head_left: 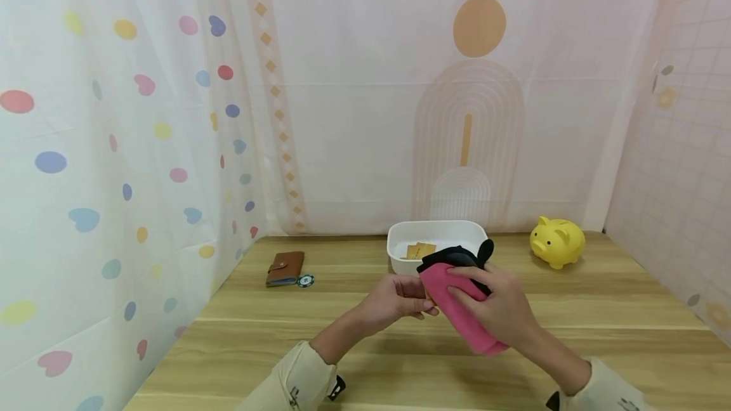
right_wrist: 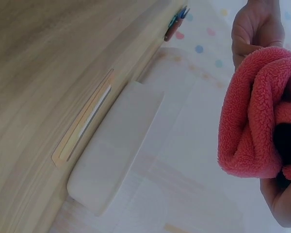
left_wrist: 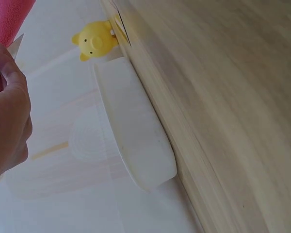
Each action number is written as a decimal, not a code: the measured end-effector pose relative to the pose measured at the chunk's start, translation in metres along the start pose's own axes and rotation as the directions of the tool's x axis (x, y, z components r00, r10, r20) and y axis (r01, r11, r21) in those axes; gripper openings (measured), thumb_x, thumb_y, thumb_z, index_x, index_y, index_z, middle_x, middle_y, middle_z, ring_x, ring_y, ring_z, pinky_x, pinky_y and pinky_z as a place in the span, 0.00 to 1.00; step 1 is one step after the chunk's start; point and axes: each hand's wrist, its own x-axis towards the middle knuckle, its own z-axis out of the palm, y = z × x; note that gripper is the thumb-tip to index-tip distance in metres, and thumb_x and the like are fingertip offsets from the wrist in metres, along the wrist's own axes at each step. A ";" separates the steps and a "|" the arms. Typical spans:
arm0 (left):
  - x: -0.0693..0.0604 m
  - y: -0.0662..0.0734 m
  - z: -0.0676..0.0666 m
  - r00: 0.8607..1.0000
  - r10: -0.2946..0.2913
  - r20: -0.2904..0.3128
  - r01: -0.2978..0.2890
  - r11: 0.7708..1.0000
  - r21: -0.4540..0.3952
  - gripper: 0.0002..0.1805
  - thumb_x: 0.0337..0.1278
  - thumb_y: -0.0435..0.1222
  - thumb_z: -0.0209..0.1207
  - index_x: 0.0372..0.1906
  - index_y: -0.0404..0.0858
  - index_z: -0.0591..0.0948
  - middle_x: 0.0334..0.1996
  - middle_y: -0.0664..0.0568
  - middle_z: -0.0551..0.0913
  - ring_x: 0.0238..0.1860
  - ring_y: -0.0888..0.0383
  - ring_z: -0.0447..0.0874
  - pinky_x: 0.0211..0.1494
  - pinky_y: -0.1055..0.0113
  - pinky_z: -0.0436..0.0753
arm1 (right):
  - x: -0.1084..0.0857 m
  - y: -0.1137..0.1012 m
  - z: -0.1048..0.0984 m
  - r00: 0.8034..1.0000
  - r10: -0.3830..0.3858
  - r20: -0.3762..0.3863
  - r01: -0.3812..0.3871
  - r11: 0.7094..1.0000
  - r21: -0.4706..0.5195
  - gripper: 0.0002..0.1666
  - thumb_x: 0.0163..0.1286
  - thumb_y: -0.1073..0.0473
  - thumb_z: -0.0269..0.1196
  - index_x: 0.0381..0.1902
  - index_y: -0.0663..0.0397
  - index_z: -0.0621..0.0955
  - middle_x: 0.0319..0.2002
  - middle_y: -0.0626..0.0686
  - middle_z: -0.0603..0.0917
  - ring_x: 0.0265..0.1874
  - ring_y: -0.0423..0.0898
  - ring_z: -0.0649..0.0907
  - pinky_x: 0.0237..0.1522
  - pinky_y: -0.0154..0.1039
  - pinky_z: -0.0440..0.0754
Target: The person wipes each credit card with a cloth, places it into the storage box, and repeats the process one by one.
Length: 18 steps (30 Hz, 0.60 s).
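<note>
My right hand grips a pink fleecy cloth, folded over, with a black piece at its upper end. What the black piece is, I cannot tell. Close against the cloth's left side, my left hand pinches a small flat card between thumb and fingers; most of it is hidden. In the right wrist view the cloth shows thick, rolled folds. Both hands are raised over the table, in front of a white bin with several gold cards in it.
A brown wallet and a poker chip lie at the table's back left. At the back right stands a yellow piggy bank. A flat wood-coloured thing lies before the bin. Curtains border the table.
</note>
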 end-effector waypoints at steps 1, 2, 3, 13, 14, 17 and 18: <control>0.000 0.000 0.001 1.000 0.003 0.002 -0.003 1.000 -0.009 0.15 0.63 0.27 0.61 0.54 0.28 0.81 0.38 0.48 0.88 0.40 0.59 0.87 0.42 0.67 0.84 | 0.000 0.000 0.000 1.000 -0.003 0.001 0.003 1.000 -0.009 0.21 0.47 0.66 0.78 0.41 0.45 0.88 0.32 0.46 0.86 0.23 0.34 0.68 0.19 0.23 0.65; 0.001 0.000 0.001 1.000 0.007 0.003 -0.006 1.000 -0.017 0.15 0.63 0.26 0.61 0.54 0.27 0.80 0.37 0.49 0.88 0.40 0.60 0.87 0.41 0.68 0.83 | 0.000 0.000 0.000 1.000 -0.008 0.002 0.008 1.000 -0.019 0.21 0.47 0.66 0.78 0.41 0.45 0.88 0.32 0.46 0.86 0.23 0.34 0.68 0.20 0.23 0.66; 0.001 0.000 0.001 1.000 0.010 0.005 -0.010 1.000 -0.022 0.15 0.63 0.26 0.61 0.54 0.26 0.80 0.37 0.49 0.88 0.40 0.60 0.87 0.41 0.68 0.83 | 0.000 0.000 0.000 1.000 -0.015 0.001 0.015 0.999 -0.029 0.21 0.47 0.66 0.79 0.40 0.45 0.88 0.32 0.46 0.86 0.23 0.34 0.69 0.21 0.23 0.67; 0.001 0.000 0.003 0.998 0.031 -0.051 -0.030 0.999 0.023 0.14 0.62 0.28 0.62 0.50 0.25 0.81 0.33 0.52 0.87 0.33 0.62 0.86 0.31 0.71 0.79 | 0.001 0.001 0.000 0.994 -0.111 -0.005 0.110 0.987 -0.114 0.24 0.42 0.66 0.79 0.40 0.46 0.88 0.32 0.51 0.85 0.23 0.37 0.75 0.25 0.29 0.77; 0.001 0.000 0.003 0.998 0.024 -0.062 -0.023 1.000 0.020 0.14 0.61 0.28 0.63 0.49 0.24 0.81 0.33 0.52 0.87 0.32 0.62 0.85 0.30 0.72 0.78 | 0.001 0.002 0.000 0.994 -0.114 -0.005 0.112 0.986 -0.120 0.24 0.42 0.66 0.80 0.40 0.46 0.88 0.31 0.51 0.85 0.23 0.37 0.75 0.25 0.29 0.78; 0.001 0.000 0.003 0.995 -0.005 -0.095 0.007 1.000 0.018 0.13 0.60 0.27 0.63 0.49 0.24 0.82 0.32 0.51 0.86 0.30 0.62 0.85 0.28 0.72 0.76 | 0.000 0.003 -0.001 0.994 -0.110 -0.004 0.108 0.985 -0.133 0.24 0.42 0.66 0.80 0.41 0.46 0.88 0.31 0.50 0.85 0.22 0.37 0.74 0.25 0.30 0.78; 0.001 0.000 0.004 0.994 -0.010 -0.104 0.012 1.000 0.021 0.13 0.60 0.27 0.63 0.48 0.24 0.82 0.32 0.51 0.86 0.29 0.62 0.85 0.27 0.72 0.76 | 0.000 0.003 -0.002 0.994 -0.108 -0.004 0.106 0.985 -0.136 0.24 0.42 0.66 0.80 0.41 0.46 0.88 0.31 0.50 0.85 0.22 0.37 0.74 0.24 0.30 0.78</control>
